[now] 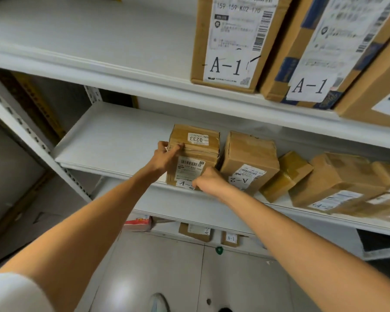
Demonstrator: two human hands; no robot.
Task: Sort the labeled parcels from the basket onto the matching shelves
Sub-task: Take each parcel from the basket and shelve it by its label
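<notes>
Brown cardboard parcel marked A-2 (195, 152) is sitting at the front edge of the white metal middle shelf (113, 143). We are gripping it with both hands: our left hand (167, 154) is curling its fingers over the parcel's upper left edge, and our right hand (206, 180) is curling against its lower front right corner, partly covering the label. A second brown A-2 cardboard box (249, 161) is standing just beside it on the right, near the same edge.
</notes>
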